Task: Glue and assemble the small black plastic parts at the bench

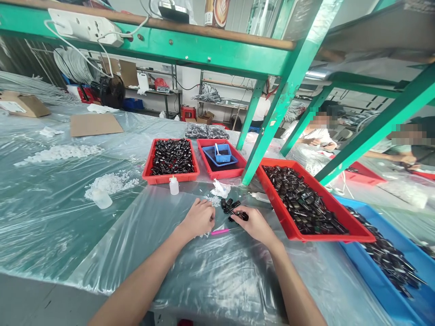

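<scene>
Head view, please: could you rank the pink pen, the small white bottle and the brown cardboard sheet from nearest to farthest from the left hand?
From the left hand:
1. Pink pen, just right of it.
2. Small white bottle, beyond it, before the red tray.
3. Brown cardboard sheet, far back left.

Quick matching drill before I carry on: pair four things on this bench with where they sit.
Things:
1. pink tool
2. small blue tray
3. white squeeze bottle
4. cardboard sheet

Places:
A. far left of the table, lying flat on the plastic cover
B. between the left hand and the right hand
C. inside the middle red tray
D. standing just in front of the left red tray

Pairs: 1-B, 2-C, 3-D, 4-A
</scene>
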`<act>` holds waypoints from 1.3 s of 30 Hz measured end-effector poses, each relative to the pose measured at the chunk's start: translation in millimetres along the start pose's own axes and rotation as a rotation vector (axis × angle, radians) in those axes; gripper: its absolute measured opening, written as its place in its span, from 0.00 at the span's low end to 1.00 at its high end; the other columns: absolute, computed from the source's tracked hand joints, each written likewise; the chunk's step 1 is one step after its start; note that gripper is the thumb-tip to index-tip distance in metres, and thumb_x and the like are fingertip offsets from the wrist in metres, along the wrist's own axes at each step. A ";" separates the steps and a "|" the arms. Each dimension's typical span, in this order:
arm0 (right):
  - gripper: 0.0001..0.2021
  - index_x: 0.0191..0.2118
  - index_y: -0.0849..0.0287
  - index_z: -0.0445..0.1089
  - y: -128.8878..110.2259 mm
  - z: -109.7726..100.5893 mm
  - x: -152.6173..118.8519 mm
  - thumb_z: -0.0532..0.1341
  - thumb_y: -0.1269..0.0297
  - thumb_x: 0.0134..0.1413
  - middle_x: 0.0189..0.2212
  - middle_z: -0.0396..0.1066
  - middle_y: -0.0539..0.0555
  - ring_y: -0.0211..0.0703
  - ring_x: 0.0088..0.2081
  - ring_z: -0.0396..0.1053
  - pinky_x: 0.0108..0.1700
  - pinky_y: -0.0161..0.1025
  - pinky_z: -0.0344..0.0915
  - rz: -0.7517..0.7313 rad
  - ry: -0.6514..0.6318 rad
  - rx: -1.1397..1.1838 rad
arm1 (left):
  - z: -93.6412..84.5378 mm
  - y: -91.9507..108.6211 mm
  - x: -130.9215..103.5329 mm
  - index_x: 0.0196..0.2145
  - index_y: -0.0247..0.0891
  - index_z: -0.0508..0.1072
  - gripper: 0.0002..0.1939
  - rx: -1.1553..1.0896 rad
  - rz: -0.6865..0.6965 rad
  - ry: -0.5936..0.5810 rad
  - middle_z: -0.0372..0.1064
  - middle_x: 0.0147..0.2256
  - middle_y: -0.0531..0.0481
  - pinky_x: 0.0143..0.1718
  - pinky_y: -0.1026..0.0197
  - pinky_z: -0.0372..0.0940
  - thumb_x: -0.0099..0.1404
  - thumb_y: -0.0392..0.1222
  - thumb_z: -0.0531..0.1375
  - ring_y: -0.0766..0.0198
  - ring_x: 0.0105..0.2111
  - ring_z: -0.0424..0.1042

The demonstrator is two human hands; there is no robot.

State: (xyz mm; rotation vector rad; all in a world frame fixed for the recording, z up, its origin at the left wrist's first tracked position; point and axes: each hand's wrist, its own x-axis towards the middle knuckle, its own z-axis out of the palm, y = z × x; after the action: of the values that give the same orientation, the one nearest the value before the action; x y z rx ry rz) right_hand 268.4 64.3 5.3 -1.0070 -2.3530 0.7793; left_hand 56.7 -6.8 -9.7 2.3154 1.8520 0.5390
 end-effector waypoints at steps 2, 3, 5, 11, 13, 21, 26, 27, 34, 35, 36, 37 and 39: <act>0.11 0.38 0.57 0.75 0.2 3.2 0.9 0.61 0.56 0.57 0.35 0.77 0.54 0.47 0.35 0.73 0.40 0.40 0.66 0.001 0.036 0.004 | 0.7 -0.6 0.2 0.25 0.37 0.72 0.05 0.008 -0.004 -0.002 0.72 0.32 0.44 0.44 0.52 0.55 0.57 0.32 0.58 0.52 0.40 0.69; 0.11 0.38 0.57 0.75 0.1 5.0 1.1 0.60 0.56 0.57 0.35 0.77 0.54 0.47 0.34 0.73 0.40 0.41 0.66 0.001 0.050 0.006 | 1.3 -0.8 0.5 0.25 0.37 0.72 0.06 0.014 0.000 -0.002 0.72 0.31 0.44 0.43 0.52 0.55 0.57 0.32 0.57 0.52 0.39 0.69; 0.12 0.39 0.58 0.74 -0.8 8.7 1.3 0.60 0.55 0.58 0.34 0.77 0.54 0.46 0.33 0.72 0.38 0.40 0.65 0.001 0.060 0.009 | 2.5 -0.7 1.4 0.25 0.37 0.71 0.06 0.013 0.006 0.016 0.71 0.31 0.44 0.44 0.51 0.55 0.58 0.32 0.57 0.52 0.39 0.69; 0.13 0.39 0.58 0.74 -8.4 17.3 0.8 0.59 0.54 0.58 0.29 0.76 0.52 0.44 0.29 0.69 0.34 0.38 0.64 -0.026 0.078 0.035 | 5.1 0.0 7.9 0.31 0.38 0.72 0.09 -0.403 -0.048 0.259 0.71 0.34 0.47 0.41 0.55 0.59 0.66 0.40 0.54 0.58 0.36 0.70; 0.13 0.39 0.58 0.74 -10.4 19.3 0.7 0.59 0.54 0.59 0.29 0.75 0.52 0.43 0.29 0.69 0.34 0.37 0.64 -0.046 0.085 0.058 | 8.0 2.1 10.0 0.32 0.38 0.73 0.09 -0.653 -0.063 0.294 0.72 0.32 0.48 0.36 0.59 0.60 0.67 0.43 0.55 0.60 0.33 0.70; 0.14 0.37 0.58 0.73 -11.4 18.8 1.1 0.57 0.54 0.61 0.27 0.70 0.50 0.40 0.28 0.65 0.33 0.36 0.62 -0.072 0.127 0.097 | 17.9 10.4 12.1 0.32 0.37 0.73 0.14 -1.087 -0.118 0.262 0.70 0.27 0.50 0.32 0.62 0.62 0.64 0.52 0.59 0.62 0.29 0.70; 0.13 0.38 0.58 0.73 -17.4 17.3 -0.3 0.57 0.54 0.61 0.26 0.71 0.50 0.40 0.27 0.66 0.32 0.36 0.63 -0.085 0.122 0.096 | 16.0 6.6 13.2 0.33 0.37 0.73 0.16 -1.129 -0.165 0.304 0.71 0.28 0.50 0.32 0.62 0.63 0.63 0.54 0.60 0.61 0.30 0.70; 0.13 0.38 0.58 0.73 -18.8 17.3 -0.6 0.57 0.54 0.61 0.26 0.71 0.50 0.40 0.27 0.65 0.32 0.36 0.63 -0.088 0.112 0.096 | 16.0 6.5 13.4 0.32 0.37 0.73 0.16 -1.117 -0.163 0.315 0.71 0.28 0.50 0.33 0.62 0.62 0.63 0.54 0.60 0.62 0.30 0.70; 0.12 0.38 0.57 0.73 -20.8 18.3 -1.8 0.56 0.56 0.62 0.25 0.71 0.49 0.40 0.26 0.66 0.31 0.35 0.61 -0.098 0.083 0.078 | 16.3 7.5 14.0 0.31 0.37 0.75 0.15 -1.102 -0.151 0.313 0.71 0.29 0.49 0.32 0.62 0.61 0.62 0.53 0.61 0.61 0.31 0.69; 0.12 0.38 0.58 0.73 -20.3 18.6 -1.8 0.57 0.57 0.62 0.25 0.71 0.49 0.40 0.26 0.66 0.31 0.35 0.61 -0.099 0.085 0.075 | 16.2 7.4 14.0 0.31 0.37 0.75 0.15 -1.110 -0.158 0.307 0.71 0.29 0.49 0.32 0.62 0.61 0.62 0.53 0.61 0.61 0.31 0.69; 0.12 0.38 0.58 0.73 -19.9 18.9 -1.7 0.57 0.57 0.62 0.25 0.71 0.49 0.40 0.26 0.66 0.31 0.35 0.61 -0.100 0.089 0.072 | 16.0 7.2 14.1 0.31 0.37 0.75 0.15 -1.122 -0.169 0.296 0.71 0.29 0.49 0.32 0.62 0.61 0.61 0.54 0.61 0.61 0.31 0.69; 0.12 0.39 0.58 0.73 -19.6 19.0 -1.6 0.57 0.57 0.62 0.25 0.71 0.49 0.40 0.26 0.66 0.31 0.36 0.61 -0.101 0.092 0.069 | 15.8 7.0 14.1 0.31 0.37 0.75 0.16 -1.140 -0.183 0.282 0.71 0.28 0.49 0.31 0.62 0.60 0.61 0.54 0.61 0.62 0.30 0.69; 0.12 0.39 0.58 0.73 -19.6 19.1 -1.4 0.57 0.57 0.62 0.25 0.71 0.49 0.39 0.26 0.66 0.31 0.36 0.61 -0.104 0.094 0.069 | 15.1 6.6 14.2 0.31 0.37 0.75 0.16 -1.191 -0.222 0.249 0.71 0.27 0.49 0.29 0.63 0.59 0.60 0.55 0.62 0.62 0.30 0.69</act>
State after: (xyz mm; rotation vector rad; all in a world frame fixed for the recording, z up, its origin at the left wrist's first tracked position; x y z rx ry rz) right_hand 248.1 46.1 3.9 -0.8658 -2.2634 0.7513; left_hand 70.7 7.2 -18.8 1.2600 1.2172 1.4258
